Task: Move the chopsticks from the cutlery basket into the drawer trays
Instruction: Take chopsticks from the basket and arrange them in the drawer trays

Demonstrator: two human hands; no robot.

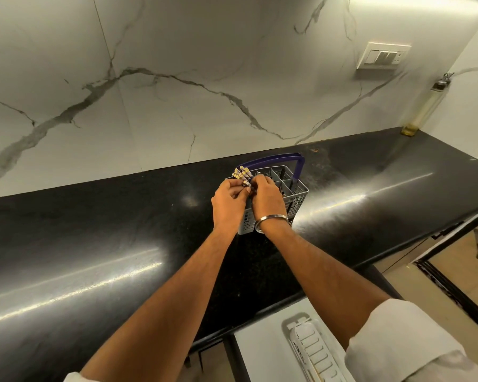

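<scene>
A grey cutlery basket (297, 193) with a purple handle stands on the black counter. A bundle of chopsticks (242, 173) with pale tips sticks up from its left compartment. My left hand (228, 201) and my right hand (268, 198) are both closed around the bundle, side by side at the basket's front left. A metal bangle circles my right wrist. Below the counter's edge an open drawer (262, 351) shows a white slotted tray (313, 348), partly hidden by my right sleeve.
The glossy black counter (94, 244) runs left to right under a marble wall. A tall oil bottle (425, 106) stands in the far right corner. A switch plate (382, 55) sits on the wall. The floor shows at the right.
</scene>
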